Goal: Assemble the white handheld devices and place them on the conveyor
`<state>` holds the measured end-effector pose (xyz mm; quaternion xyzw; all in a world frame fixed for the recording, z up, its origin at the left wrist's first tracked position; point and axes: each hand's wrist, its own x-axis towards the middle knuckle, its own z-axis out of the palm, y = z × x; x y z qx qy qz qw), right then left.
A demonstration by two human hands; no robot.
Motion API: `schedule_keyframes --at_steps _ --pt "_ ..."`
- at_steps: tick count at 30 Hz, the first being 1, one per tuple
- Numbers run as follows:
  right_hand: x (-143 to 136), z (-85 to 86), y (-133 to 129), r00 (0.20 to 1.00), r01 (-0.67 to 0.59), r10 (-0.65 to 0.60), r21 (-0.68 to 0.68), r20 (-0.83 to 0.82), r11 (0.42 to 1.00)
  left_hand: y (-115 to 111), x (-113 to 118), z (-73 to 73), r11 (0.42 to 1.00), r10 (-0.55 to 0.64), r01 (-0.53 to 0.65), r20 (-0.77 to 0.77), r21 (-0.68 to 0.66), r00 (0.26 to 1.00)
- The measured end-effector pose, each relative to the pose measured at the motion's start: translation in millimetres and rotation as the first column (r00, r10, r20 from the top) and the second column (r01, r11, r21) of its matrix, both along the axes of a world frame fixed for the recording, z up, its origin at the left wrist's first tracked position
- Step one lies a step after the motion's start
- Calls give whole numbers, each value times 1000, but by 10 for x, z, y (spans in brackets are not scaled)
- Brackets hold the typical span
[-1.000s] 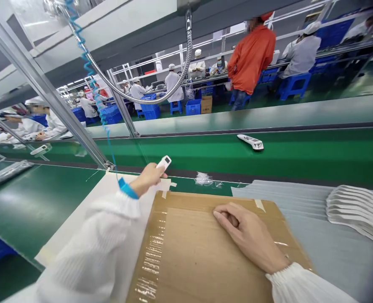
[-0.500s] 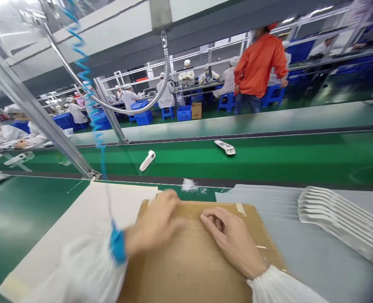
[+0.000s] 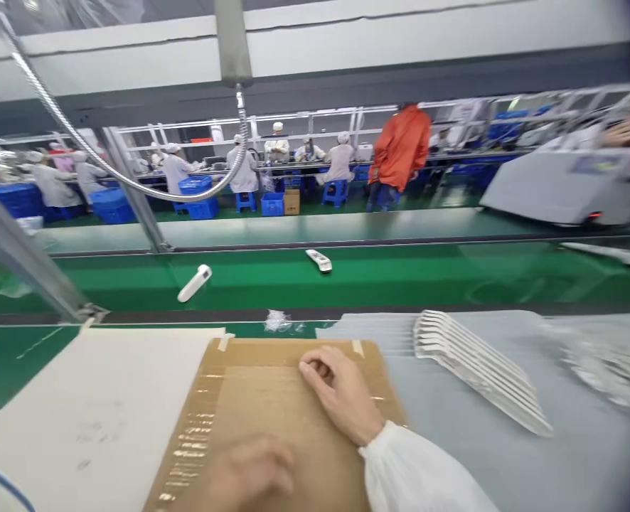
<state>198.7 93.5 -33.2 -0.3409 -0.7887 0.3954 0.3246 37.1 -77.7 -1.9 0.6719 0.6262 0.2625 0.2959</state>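
A flat cardboard sheet [image 3: 272,405], taped along its edges, lies in front of me. On it rests my right hand [image 3: 341,395], loosely closed, thumb against curled fingers, with nothing visible in it. My left hand [image 3: 251,469] is low over the near part of the cardboard, smeared by motion, so its finger positions are unclear. To the right of the cardboard, a row of white plastic casings [image 3: 475,366] lies side by side on a grey sheet [image 3: 432,434]. A white handheld device [image 3: 195,283] and another one with dark buttons [image 3: 319,260] lie on the green belt beyond.
A large white sheet [image 3: 117,412] lies left of the cardboard. Crumpled clear plastic [image 3: 276,321] sits by the belt's edge, and bagged pieces [image 3: 614,359] are at far right. A metal post [image 3: 32,263] rises at left. Several people work beyond; one wears an orange jacket [image 3: 403,153].
My view has swung right and levelled. My left hand has moved from the cardboard's far edge back toward me. The right hand keeps its place on the cardboard, still closed.
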Motion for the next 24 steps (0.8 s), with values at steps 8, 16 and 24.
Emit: schedule_keyframes --at_steps 8,16,24 --pt "4 10 55 987 -39 25 83 159 996 1042 -166 -287 820 439 -434 75 373 895" --pt "-86 534 1268 784 -352 531 -475 320 806 980 -155 -389 825 421 -406 51 393 906" --pt "-1239 78 2224 909 321 -321 46 265 946 970 -108 -362 816 474 -460 52 350 879"
